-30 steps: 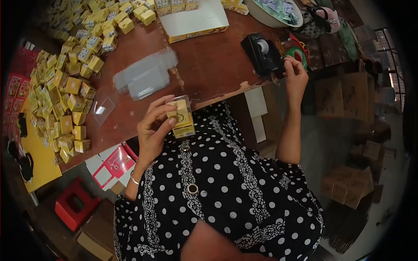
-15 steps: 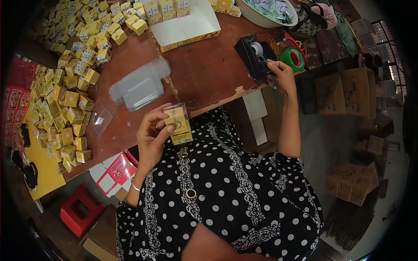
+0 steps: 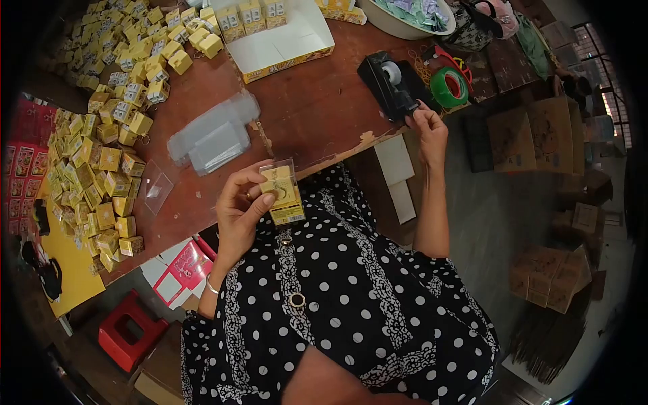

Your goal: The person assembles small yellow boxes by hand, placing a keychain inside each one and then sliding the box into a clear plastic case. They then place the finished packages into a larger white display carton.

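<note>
The left hand (image 3: 241, 210) grips a small clear plastic case holding a yellow box (image 3: 283, 194) near the chest. The right hand (image 3: 428, 132), fingers bunched narrow, touches the black tape dispenser (image 3: 387, 84) on the brown wooden table (image 3: 317, 101). Small yellow cartons (image 3: 101, 162) are heaped at the left.

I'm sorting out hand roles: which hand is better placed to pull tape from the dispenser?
Right, most likely. The right hand sits at the front end of the dispenser, while the left hand is busy pinching the box close to the body.
</note>
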Demonstrator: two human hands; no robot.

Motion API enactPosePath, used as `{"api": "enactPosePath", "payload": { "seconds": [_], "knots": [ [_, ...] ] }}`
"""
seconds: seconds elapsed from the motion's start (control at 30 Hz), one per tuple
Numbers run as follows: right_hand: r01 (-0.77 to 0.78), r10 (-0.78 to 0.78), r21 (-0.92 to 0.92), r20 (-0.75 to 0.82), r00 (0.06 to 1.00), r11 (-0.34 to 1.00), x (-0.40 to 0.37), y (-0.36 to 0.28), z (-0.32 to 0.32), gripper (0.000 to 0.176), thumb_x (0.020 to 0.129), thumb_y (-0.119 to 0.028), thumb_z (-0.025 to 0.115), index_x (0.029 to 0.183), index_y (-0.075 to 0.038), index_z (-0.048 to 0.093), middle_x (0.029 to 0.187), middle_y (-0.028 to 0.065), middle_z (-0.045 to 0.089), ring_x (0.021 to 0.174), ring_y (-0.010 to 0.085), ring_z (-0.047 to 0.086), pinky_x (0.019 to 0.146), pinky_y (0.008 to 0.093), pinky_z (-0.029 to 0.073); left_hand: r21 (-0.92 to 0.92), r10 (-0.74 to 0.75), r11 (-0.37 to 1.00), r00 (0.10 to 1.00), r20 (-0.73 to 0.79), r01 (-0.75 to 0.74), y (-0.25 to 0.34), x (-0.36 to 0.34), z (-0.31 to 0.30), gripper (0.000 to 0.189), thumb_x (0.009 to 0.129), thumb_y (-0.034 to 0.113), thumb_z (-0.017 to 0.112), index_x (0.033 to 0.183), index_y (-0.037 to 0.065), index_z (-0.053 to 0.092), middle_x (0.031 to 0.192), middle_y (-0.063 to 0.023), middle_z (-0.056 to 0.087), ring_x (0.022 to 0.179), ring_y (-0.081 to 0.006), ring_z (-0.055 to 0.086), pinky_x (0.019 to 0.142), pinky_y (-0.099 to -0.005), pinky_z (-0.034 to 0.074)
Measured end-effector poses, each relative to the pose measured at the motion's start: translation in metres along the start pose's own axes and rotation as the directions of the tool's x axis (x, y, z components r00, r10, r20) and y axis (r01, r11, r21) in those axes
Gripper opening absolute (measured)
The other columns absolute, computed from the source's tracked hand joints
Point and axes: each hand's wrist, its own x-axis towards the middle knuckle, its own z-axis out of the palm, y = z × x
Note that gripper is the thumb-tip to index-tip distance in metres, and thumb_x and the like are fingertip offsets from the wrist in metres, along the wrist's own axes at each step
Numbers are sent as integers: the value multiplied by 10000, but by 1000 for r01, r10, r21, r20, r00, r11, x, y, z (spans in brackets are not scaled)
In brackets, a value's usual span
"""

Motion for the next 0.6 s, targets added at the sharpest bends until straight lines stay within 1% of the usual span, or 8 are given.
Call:
{"api": "enactPosePath", "payload": {
  "seconds": [0.07,0.2,0.33,0.4,0.47,0.5,0.57,0.6],
  "knots": [
    [69,-69,-10,-44,997,998,-3,3,4,115,984,-47,677,1002,66,670,1442,230,523,1050,183,670,885,299,622,-1,5,1000,1000,8,-5,0,0,1,255,961,-9,683,1187,22,569,1462,-206,512,1244,-258,614,1013,-344,537],
    [89,-90,-16,-36,995,996,3,11,-2,116,988,-46,671,1005,69,667,1402,224,558,1051,183,667,880,295,620,-36,1,999,1000,18,-1,-1,4,4,253,958,-18,682,1181,21,569,1465,-201,510,1248,-257,612,1012,-342,540],
    [109,-122,-97,-134,983,989,2,7,-6,129,985,-79,693,982,46,662,1283,172,664,980,159,670,862,299,605,-57,44,997,999,5,-43,5,9,8,257,953,-60,659,1183,15,574,1487,-177,480,1266,-250,601,1031,-340,522],
    [273,-315,-254,-142,939,928,-8,-11,6,117,993,-89,687,993,27,668,1155,132,698,915,139,661,810,289,593,21,128,992,992,-13,-128,10,10,10,263,948,-61,666,1189,13,588,1478,-153,489,1288,-230,585,1048,-334,507],
    [320,-352,-213,-137,926,923,-31,-40,35,94,1008,-94,668,1007,0,668,1049,67,696,853,89,631,737,253,555,95,192,978,979,-60,-186,11,12,11,251,940,-37,691,1173,23,621,1463,-139,506,1260,-208,597,1040,-325,505],
    [263,-268,-66,-99,958,963,-51,-61,63,65,1006,-52,645,1050,-6,660,921,40,662,773,90,617,710,252,547,207,240,953,969,-63,-222,13,12,12,238,933,-27,702,1155,28,637,1460,-139,510,1234,-205,607,1034,-324,505],
    [118,-160,177,243,957,977,-83,-85,103,90,1027,-67,621,1091,-5,634,895,57,645,754,105,600,692,261,537,404,346,863,938,-35,-303,13,17,13,199,915,-3,729,1102,38,675,1445,-163,520,1161,-222,632,1011,-322,510],
    [81,-144,197,330,933,977,-99,-88,121,93,1026,-59,615,1100,-6,631,883,61,644,743,110,601,688,264,539,403,343,863,939,-27,-304,14,18,14,199,915,-3,729,1102,38,675,1445,-163,520,1161,-222,632,1011,-322,510]
  ]
}}
